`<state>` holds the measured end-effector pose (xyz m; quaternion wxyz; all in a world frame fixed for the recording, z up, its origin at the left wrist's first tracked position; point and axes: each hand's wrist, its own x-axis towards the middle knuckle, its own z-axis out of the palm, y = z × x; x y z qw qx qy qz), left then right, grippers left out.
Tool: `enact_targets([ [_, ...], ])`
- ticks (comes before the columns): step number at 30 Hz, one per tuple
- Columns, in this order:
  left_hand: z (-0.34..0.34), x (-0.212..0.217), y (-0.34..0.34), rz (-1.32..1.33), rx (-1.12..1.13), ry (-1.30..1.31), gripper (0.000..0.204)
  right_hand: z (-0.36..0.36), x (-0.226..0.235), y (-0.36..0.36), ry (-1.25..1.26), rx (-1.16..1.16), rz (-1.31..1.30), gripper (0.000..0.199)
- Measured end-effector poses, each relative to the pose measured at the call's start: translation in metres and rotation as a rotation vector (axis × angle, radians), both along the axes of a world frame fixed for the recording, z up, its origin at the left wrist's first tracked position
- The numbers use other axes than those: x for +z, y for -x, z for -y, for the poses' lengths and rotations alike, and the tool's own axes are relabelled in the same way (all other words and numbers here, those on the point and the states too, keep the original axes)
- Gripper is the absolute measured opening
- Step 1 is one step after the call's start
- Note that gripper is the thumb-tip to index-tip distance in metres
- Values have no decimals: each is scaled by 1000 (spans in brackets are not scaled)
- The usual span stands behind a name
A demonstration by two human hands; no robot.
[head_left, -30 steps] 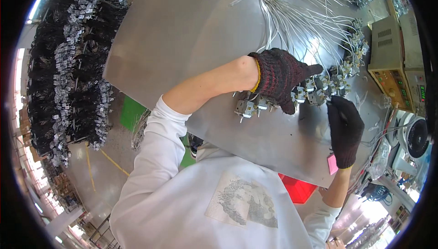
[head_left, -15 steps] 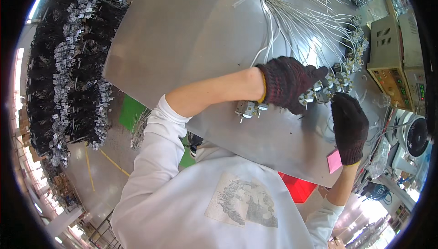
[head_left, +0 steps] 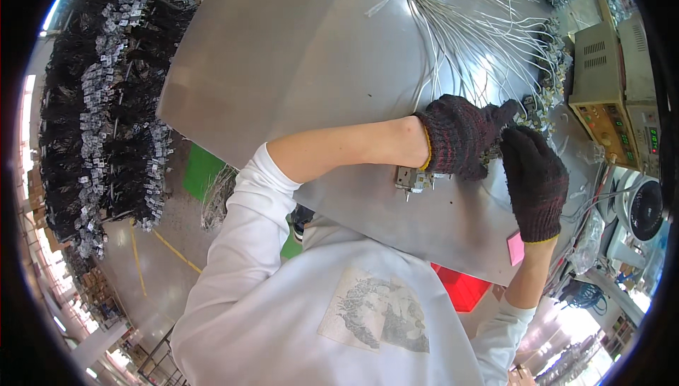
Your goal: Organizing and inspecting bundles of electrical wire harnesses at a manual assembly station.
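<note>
My left hand point(head_left: 463, 135), in a dark knitted glove with a yellow cuff edge, is curled over a row of small silver metal box-shaped parts point(head_left: 410, 179). One end of the row sticks out beneath the wrist. My right hand point(head_left: 534, 184), gloved alike, has its fingers bent together close to the left fingertips. Whatever it pinches is hidden by the glove. Thin white wires point(head_left: 474, 54) fan out on the metal tabletop point(head_left: 283, 61) beyond the hands. More small metal parts point(head_left: 541, 107) with brass-coloured bits lie in a heap at their ends.
Beige instrument boxes point(head_left: 601, 96) with lit displays stand at the right. Near them is a round black-and-white device point(head_left: 643, 211). A pink pad point(head_left: 516, 248) lies by the table's near edge, above a red bin point(head_left: 461, 288). Dark cable bundles with metal ends point(head_left: 106, 117) hang at left.
My left hand has slid a little to the right, and the row of metal parts under it has shifted too. My right hand has moved up and left to the left fingertips.
</note>
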<state>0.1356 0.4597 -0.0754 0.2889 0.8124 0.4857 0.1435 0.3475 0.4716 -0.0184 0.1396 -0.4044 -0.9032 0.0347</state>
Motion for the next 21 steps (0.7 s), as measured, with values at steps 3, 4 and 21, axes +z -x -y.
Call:
enact_targets([
  [3, -3, -2, 0, 7, 2, 6, 125, -7, 4, -1, -14, 62, 36, 19],
  [4, -3, -2, 0, 4, 1, 8, 125, -9, 6, 0, -10, 96, 32, 19],
  [21, 3, 11, 41, -15, -216, -50, 96, -24, 1, -13, -57, 265, 80, 29],
])
